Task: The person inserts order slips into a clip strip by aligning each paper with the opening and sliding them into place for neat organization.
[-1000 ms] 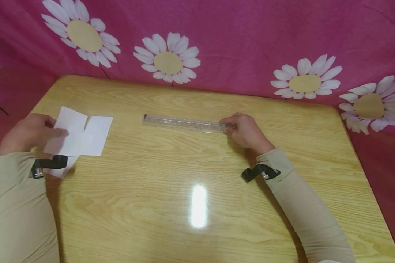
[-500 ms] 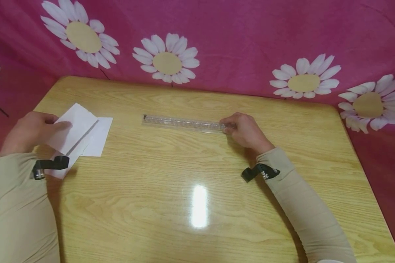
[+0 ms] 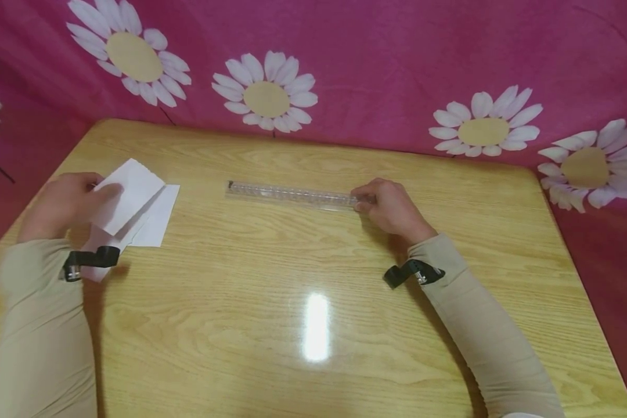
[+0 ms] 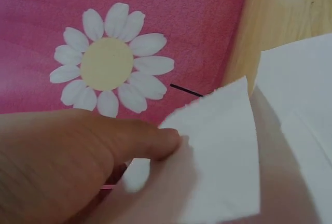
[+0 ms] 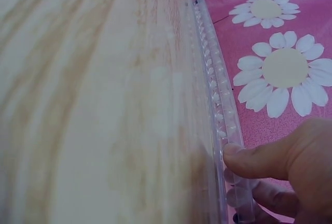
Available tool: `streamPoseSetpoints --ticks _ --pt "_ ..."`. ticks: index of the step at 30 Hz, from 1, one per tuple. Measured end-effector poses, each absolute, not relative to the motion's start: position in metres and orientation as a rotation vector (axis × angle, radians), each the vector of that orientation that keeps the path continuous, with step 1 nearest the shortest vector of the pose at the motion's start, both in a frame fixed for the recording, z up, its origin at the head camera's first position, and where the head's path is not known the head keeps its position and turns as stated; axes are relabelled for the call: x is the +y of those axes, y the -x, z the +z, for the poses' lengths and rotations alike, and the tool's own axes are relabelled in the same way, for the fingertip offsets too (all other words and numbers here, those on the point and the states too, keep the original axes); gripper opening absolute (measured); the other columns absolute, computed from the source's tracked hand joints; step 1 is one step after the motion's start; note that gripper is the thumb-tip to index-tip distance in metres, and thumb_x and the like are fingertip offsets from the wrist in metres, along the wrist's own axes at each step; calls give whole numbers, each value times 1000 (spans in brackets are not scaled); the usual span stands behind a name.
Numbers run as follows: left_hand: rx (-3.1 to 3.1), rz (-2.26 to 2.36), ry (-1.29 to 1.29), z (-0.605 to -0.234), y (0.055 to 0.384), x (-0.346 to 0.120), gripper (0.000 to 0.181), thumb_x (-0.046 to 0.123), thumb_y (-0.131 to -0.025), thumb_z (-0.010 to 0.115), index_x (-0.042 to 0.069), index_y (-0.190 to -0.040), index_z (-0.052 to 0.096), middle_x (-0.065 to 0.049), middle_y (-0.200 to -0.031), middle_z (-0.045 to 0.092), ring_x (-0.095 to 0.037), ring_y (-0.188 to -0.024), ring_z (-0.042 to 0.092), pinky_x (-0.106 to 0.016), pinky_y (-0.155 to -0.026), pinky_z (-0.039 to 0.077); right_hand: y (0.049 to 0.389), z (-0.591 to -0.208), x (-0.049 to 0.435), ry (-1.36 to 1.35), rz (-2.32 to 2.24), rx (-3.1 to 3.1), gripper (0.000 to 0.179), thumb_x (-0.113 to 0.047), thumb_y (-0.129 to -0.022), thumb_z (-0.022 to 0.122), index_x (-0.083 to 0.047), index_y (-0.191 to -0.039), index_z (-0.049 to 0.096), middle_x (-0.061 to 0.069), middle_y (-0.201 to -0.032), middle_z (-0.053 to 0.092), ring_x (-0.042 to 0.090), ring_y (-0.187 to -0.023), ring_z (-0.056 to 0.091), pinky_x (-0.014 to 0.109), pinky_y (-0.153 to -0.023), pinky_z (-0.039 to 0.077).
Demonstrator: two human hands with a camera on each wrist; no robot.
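At the left of the head view, my left hand (image 3: pixel 62 206) pinches a piece of white paper (image 3: pixel 130 194) with one ragged edge, thumb on top. The held piece is tilted up over other white paper (image 3: pixel 158 223) that lies on the table, and partly hides it. In the left wrist view, the held piece (image 4: pixel 223 146) stands apart from the flat paper at the right. My right hand (image 3: pixel 394 209) grips the right end of a long clear plastic strip (image 3: pixel 292 195) with a row of round bumps. Its thumb lies on the strip (image 5: pixel 213 79) in the right wrist view.
The light wooden table (image 3: pixel 271 278) has a glossy top with a bright reflection near the middle. A pink cloth (image 3: pixel 366 69) with large white daisies hangs behind it and at both sides. Each wrist wears a small black camera mount (image 3: pixel 410 274).
My left hand has lifted and turned the paper piece, then moved slightly right and away from me with it, opening a shadowed gap over the paper below. My right hand and the strip stay put.
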State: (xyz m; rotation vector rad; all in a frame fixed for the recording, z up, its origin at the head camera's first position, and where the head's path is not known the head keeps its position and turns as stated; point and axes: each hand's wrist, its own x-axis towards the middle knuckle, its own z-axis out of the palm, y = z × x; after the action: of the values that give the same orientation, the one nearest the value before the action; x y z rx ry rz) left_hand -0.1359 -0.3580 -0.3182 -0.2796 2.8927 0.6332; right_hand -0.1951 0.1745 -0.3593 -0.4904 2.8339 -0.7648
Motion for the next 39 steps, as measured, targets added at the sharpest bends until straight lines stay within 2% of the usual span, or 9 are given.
streamPoseSetpoints --ticks 4,7,9,12,16,21,26,30,39 --pt "2847 668 329 -320 138 -353 65 54 -105 39 -4 -127 56 -26 -103 60 -40 -97 50 -41 -73 39 195 -359 175 512 -744 2852 32 -14 -99 67 -6 -129 71 18 -120 71 33 -109 66 49 -98 52" --pt "2834 680 331 -323 141 -350 70 54 -105 36 -6 -137 51 -34 -123 56 -46 -106 49 -51 -82 44 195 -357 175 546 -707 2866 31 -14 -99 68 -5 -128 71 19 -120 72 34 -110 67 49 -100 52" --pt "2841 683 327 -326 143 -348 70 53 -105 35 -8 -138 51 -36 -127 56 -47 -108 50 -56 -87 44 195 -356 175 571 -681 2874 31 -14 -98 69 -4 -127 72 20 -120 73 35 -111 67 50 -101 52" --pt "2889 677 285 -330 147 -345 65 50 -105 37 -8 -126 58 -33 -111 62 -44 -99 53 -52 -80 45 196 -356 175 610 -646 2883 32 -14 -98 69 -3 -127 71 20 -119 73 36 -111 68 50 -102 51" --pt "2960 674 234 -335 150 -339 61 47 -105 40 -7 -112 65 -27 -94 66 -38 -88 55 -37 -70 39 196 -356 176 656 -606 2891 32 -15 -98 70 -2 -127 71 20 -116 74 36 -110 68 51 -102 51" --pt "2996 714 185 -343 154 -331 60 45 -105 42 -8 -117 68 -30 -100 69 -40 -90 59 -36 -72 41 195 -355 176 718 -578 2897 30 -15 -98 70 -1 -125 72 19 -114 74 36 -110 68 50 -102 51" --pt "3008 747 128 -346 156 -322 55 42 -104 44 -6 -111 70 -20 -83 68 -33 -81 58 -34 -68 41 195 -356 179 787 -559 2894 29 -15 -99 68 -1 -124 72 18 -114 73 35 -109 67 50 -102 51" --pt "3005 755 114 -344 156 -315 53 41 -105 44 -5 -110 69 -17 -81 68 -30 -78 57 -33 -67 40 197 -358 181 825 -556 2893 29 -14 -99 67 -1 -125 71 18 -114 73 34 -108 66 50 -101 51" --pt "3002 771 80 -346 160 -303 51 37 -105 41 -8 -117 62 -27 -91 66 -37 -84 57 -36 -71 40 197 -358 181 878 -560 2905 27 -12 -99 67 0 -122 72 17 -112 73 35 -108 67 49 -102 51"
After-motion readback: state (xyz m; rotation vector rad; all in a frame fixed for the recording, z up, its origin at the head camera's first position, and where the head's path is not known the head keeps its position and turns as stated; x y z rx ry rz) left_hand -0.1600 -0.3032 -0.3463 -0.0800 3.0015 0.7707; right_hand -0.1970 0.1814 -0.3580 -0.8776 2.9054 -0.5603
